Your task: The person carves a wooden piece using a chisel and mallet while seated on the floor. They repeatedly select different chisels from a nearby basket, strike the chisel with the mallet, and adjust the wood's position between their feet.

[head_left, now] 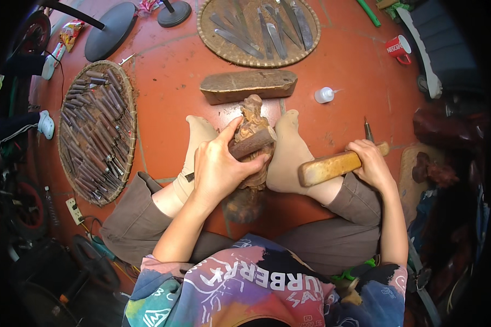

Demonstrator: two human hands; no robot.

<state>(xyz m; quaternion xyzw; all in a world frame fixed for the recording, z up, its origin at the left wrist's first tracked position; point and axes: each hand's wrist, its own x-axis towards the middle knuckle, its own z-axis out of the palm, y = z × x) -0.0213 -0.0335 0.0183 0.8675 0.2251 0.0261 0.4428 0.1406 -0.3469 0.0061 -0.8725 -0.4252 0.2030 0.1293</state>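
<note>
A brown carved wooden figure [252, 111] lies between my two socked feet, its lower end partly hidden by my left hand. My left hand [218, 166] is closed round a chisel [252, 143] with a thick wooden handle; the handle's end points right, and the dark blade tip shows at the lower left of the hand. The fingertips of that hand touch the carving. On the right, my right hand [369, 163] grips a pale wooden mallet [330, 168] by its narrow end. The mallet's blunt head points left, beside my right foot and apart from the chisel handle.
A long wooden block [249, 87] lies beyond the carving. A woven tray [132, 103] of many handled chisels sits left; another tray [202, 35] with flat metal blades is at the back. To the right are a small bottle [324, 95], a pointed tool [368, 129] and a red mug [399, 50].
</note>
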